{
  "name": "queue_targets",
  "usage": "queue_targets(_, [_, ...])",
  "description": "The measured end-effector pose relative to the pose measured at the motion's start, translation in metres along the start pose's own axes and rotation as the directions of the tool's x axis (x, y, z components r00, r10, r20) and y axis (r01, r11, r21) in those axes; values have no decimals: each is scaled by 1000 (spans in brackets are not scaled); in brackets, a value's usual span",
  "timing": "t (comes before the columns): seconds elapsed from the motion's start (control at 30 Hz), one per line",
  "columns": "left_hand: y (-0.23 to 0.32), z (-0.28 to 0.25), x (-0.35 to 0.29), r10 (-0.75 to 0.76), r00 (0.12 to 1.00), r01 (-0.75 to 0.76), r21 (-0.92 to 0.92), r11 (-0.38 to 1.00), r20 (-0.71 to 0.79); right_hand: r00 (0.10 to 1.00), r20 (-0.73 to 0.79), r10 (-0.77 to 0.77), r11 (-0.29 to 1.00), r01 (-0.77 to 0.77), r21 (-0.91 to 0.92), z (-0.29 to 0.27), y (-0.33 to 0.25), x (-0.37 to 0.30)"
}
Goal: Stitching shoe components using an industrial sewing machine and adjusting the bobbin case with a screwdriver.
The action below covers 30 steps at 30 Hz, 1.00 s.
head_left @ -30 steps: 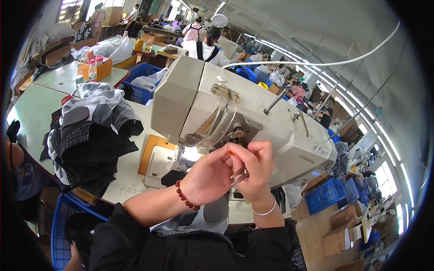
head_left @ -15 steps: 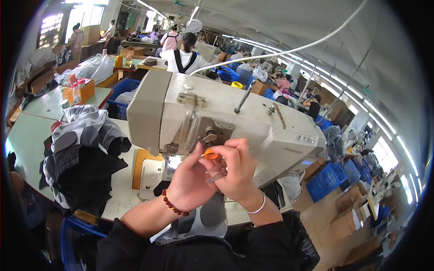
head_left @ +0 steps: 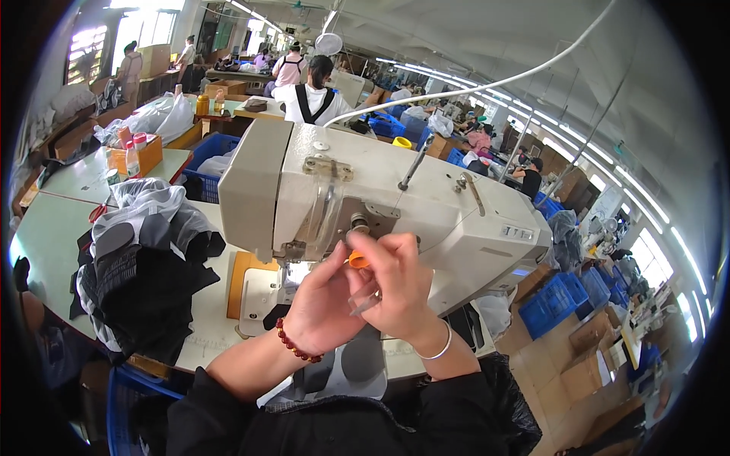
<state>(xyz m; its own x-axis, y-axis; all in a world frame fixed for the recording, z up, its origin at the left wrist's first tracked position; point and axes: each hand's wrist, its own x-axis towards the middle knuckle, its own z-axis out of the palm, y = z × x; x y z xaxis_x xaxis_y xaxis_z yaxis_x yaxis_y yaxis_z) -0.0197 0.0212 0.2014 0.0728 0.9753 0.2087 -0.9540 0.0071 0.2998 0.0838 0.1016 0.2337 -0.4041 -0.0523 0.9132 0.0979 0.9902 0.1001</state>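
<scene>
Hands (head_left: 392,292) on small orange piece (head_left: 359,261)

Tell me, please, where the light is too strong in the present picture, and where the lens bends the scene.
Head view: the upper-left windows look washed out, nearly white; head view: a white glow shows on the sewing machine around its needle area, beside the left hand; head view: the ceiling tube lights glare and curve downward toward the dark right rim.
</scene>
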Motion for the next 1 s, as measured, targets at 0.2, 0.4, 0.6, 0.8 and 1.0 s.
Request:
queue_targets(0.2, [1, -3, 3, -3, 1000, 2, -75, 997, -7, 999, 40, -36, 999, 36, -8, -4, 8, -5])
queue_targets(0.4, [-1, 14, 3, -8, 988, -19, -177, 984, -154, 999, -28, 27, 998, -25, 64, 1, 8, -1])
queue_targets(0.6, [1, 5, 4, -38, 998, 30, -198, 980, -40, 999, 33, -24, 997, 22, 68, -2, 2, 5])
queue_targets(0.8, [-1, -17, 8, -37, 989, 64, -193, 979, 143, 989, 91, -119, 993, 119, 6, -7, 10, -1])
queue_targets(1.0, [-1, 6, 5, 3, 997, -17, -202, 979, -72, 999, 7, 47, 996, -48, 74, -3, 5, -1])
